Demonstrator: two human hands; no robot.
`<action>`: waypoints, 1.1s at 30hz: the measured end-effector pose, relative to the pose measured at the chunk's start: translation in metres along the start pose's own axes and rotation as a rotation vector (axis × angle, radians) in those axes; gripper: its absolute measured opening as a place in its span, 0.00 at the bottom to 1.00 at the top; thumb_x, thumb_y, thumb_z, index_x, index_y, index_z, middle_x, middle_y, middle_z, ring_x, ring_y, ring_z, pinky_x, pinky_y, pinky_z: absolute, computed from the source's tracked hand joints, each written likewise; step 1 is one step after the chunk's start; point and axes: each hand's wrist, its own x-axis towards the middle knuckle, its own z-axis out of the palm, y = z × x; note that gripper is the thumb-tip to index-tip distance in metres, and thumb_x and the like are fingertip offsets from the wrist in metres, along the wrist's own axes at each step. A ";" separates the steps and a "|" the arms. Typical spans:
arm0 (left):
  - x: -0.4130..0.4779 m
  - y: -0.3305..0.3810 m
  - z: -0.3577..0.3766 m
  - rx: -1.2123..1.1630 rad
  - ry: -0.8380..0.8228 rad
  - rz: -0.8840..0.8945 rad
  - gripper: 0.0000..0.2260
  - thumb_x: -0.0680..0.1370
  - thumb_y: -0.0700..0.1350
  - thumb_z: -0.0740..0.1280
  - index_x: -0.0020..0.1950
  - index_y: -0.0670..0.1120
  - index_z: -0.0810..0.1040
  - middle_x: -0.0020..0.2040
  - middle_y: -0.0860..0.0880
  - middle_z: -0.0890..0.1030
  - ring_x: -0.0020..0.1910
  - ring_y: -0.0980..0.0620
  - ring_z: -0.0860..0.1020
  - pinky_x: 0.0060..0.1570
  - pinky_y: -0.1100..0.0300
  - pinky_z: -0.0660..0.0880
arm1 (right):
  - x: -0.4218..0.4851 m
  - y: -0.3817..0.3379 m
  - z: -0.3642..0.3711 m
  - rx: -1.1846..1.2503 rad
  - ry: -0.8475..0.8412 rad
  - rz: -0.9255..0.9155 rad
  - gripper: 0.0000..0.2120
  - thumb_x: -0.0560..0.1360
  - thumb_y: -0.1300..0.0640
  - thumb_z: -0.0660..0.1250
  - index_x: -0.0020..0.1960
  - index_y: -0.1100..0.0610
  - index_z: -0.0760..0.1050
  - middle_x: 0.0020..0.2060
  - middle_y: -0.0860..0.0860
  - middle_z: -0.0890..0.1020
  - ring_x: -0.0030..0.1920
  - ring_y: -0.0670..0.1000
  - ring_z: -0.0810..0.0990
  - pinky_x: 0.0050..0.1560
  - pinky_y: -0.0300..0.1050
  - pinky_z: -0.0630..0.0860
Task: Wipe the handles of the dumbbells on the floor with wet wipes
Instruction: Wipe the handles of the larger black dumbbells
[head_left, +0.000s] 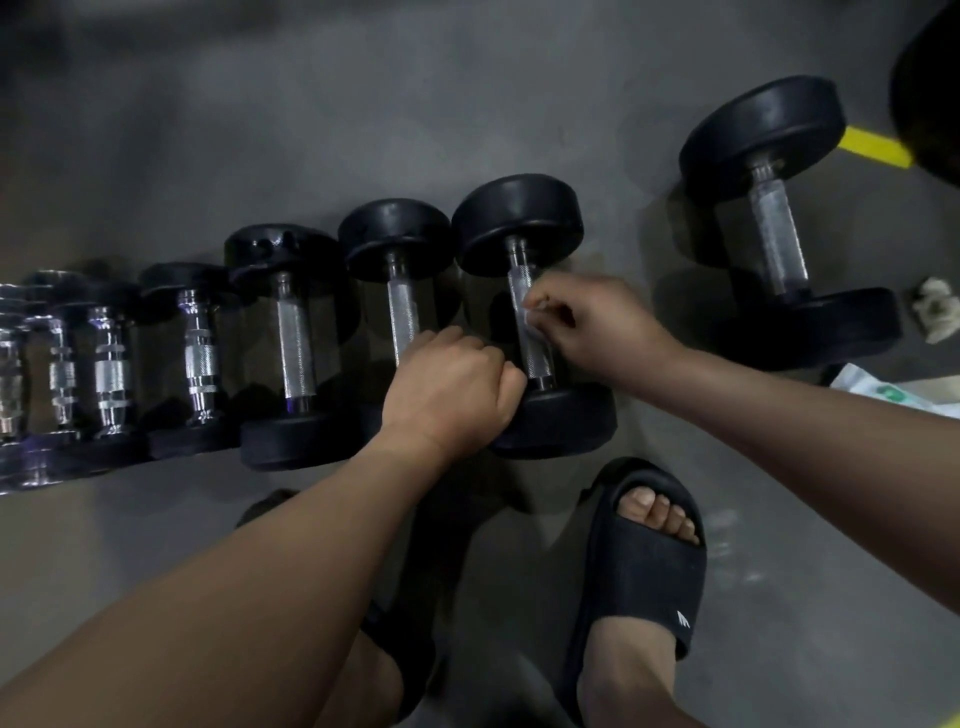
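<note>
Several black dumbbells lie in a row on the grey floor. My right hand (587, 322) pinches a small wet wipe (531, 316) against the knurled steel handle (524, 306) of the biggest dumbbell in the row (519, 218). My left hand (457, 384) is curled into a fist at the near end of that dumbbell, over its lower weight head (561, 421); what its fingers hold is hidden. The neighbouring dumbbell handle (402, 306) stands just left of my left hand.
A larger dumbbell (774, 228) lies apart at the right. A crumpled used wipe (937, 317) and a wipes packet (883, 387) lie beyond it. My feet in black slides (644, 566) stand close under the row. Yellow tape (875, 147) marks the floor, top right.
</note>
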 end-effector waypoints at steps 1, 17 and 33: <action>0.000 0.000 0.000 -0.003 0.010 -0.001 0.19 0.77 0.53 0.54 0.32 0.46 0.76 0.33 0.46 0.79 0.38 0.43 0.75 0.42 0.52 0.66 | 0.007 0.002 0.000 -0.059 0.014 -0.053 0.02 0.76 0.59 0.71 0.47 0.58 0.80 0.39 0.54 0.80 0.39 0.53 0.77 0.41 0.47 0.72; -0.002 -0.002 -0.001 -0.040 0.042 -0.006 0.21 0.77 0.54 0.54 0.31 0.46 0.77 0.33 0.47 0.79 0.38 0.43 0.76 0.44 0.51 0.69 | 0.034 0.009 0.003 -0.418 -0.090 -0.232 0.19 0.79 0.50 0.55 0.66 0.54 0.75 0.53 0.57 0.80 0.49 0.56 0.79 0.47 0.52 0.77; -0.002 -0.003 -0.003 -0.062 0.041 -0.016 0.20 0.77 0.54 0.54 0.30 0.47 0.74 0.32 0.47 0.79 0.37 0.44 0.75 0.44 0.50 0.71 | 0.043 0.009 -0.025 -0.779 -0.358 -0.594 0.16 0.81 0.50 0.61 0.68 0.51 0.68 0.57 0.53 0.72 0.49 0.56 0.75 0.37 0.47 0.66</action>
